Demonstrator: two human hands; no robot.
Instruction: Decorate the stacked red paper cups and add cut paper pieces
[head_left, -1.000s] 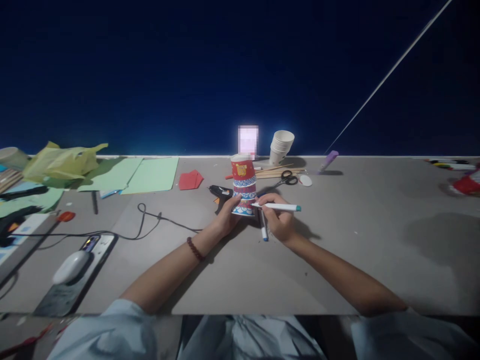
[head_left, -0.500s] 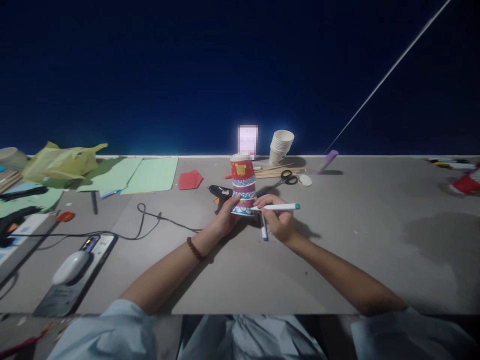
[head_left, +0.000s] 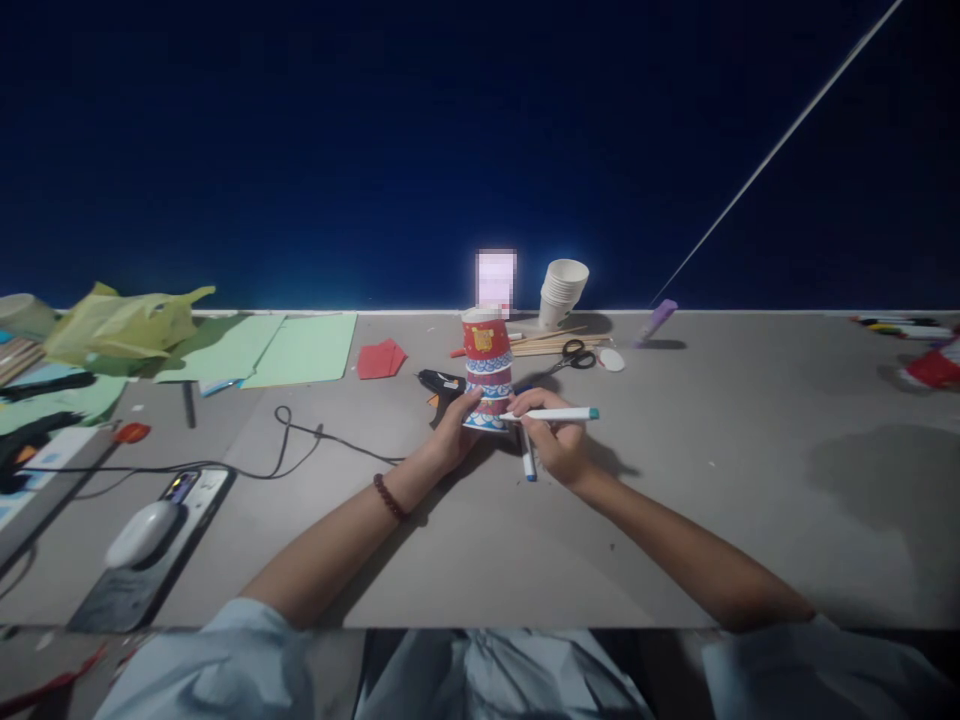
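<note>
A stack of upside-down paper cups (head_left: 486, 366), painted red and blue, stands on the grey table (head_left: 675, 500). My left hand (head_left: 452, 435) grips the lowest cup from the left. My right hand (head_left: 556, 440) pinches a white marker with a teal end (head_left: 559, 414); its tip touches the lowest cup on the right side. A second marker (head_left: 528, 460) lies on the table under my right hand.
Behind the cups lie a black glue gun (head_left: 442, 385) with its cord (head_left: 300, 440), scissors (head_left: 574, 353), wooden sticks, a stack of white cups (head_left: 562, 292) and red paper (head_left: 381, 358). Green sheets (head_left: 300, 348), a yellow bag, a phone (head_left: 187, 490) and a white mouse-like object (head_left: 141, 533) sit left.
The marker in my right hand has shifted very slightly against the cup. Everything else stays where it was.
</note>
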